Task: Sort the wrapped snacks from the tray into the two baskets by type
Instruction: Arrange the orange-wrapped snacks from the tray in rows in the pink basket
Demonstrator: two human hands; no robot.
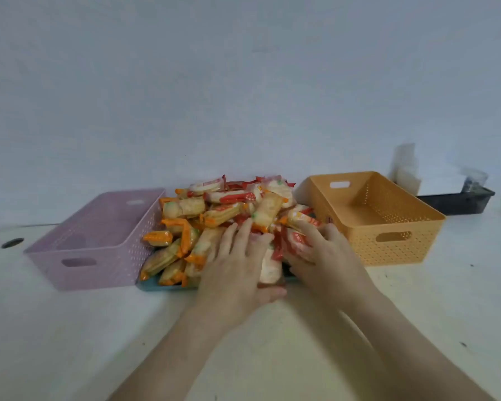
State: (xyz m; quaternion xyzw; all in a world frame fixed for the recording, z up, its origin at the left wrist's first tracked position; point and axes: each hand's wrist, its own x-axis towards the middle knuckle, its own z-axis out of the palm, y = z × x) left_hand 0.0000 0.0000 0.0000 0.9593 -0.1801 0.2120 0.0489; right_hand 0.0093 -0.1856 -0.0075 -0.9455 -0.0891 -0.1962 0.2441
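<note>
Both hands are digging into the snack pile [214, 215] on the tray [156, 285]: left hand [237, 264] spread flat, right hand [324, 253] curled over a red-wrapped pack [294, 241], grip unclear. Pink basket [99, 241] left and orange basket [388, 221] right both look empty, flanking the tray so drops are quick, I'd guess.

wall [243, 82]: plain pale blue-grey | table [70, 328]: off-white, speckled, round cable hole [12, 243] far left | light: soft, even

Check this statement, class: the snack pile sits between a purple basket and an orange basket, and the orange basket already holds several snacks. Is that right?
Not quite. The head view shows the orange basket empty; no snack lies in it. The rest stands: the snack pile sits between the purple basket and the orange basket.
</note>
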